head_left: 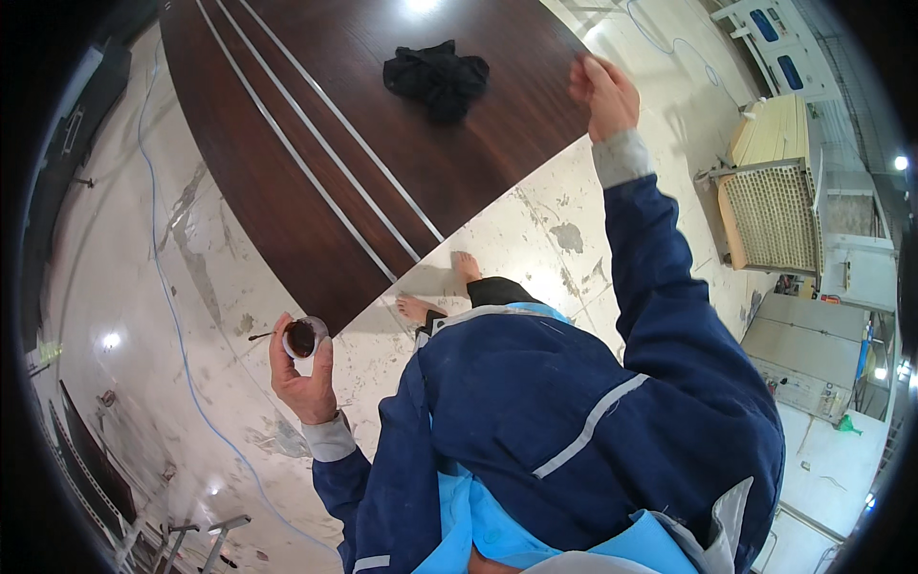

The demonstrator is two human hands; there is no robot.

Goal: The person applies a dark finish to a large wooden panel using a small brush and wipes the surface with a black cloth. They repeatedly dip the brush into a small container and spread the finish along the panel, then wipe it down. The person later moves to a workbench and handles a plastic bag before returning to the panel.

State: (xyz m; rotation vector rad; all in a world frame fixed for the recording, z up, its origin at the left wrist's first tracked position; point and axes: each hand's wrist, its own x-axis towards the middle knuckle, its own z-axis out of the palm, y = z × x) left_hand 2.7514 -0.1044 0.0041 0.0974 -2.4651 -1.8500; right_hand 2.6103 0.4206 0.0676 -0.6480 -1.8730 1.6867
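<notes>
Left hand (301,373) cupping small dark-filled cup (303,338), right hand (604,94) loosely curled, empty, above table edge (535,153)

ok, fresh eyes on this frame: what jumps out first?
The big dark wooden panel with pale stripes lying on the marbled floor, a crumpled black cloth on it near its far end. Then the left hand holding a small cup of dark liquid low beside the panel's edge, and the right hand raised at the panel's right edge.

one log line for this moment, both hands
left hand: holds small clear cup of dark liquid | right hand: raised at dark wooden panel edge | black cloth: on panel
</notes>
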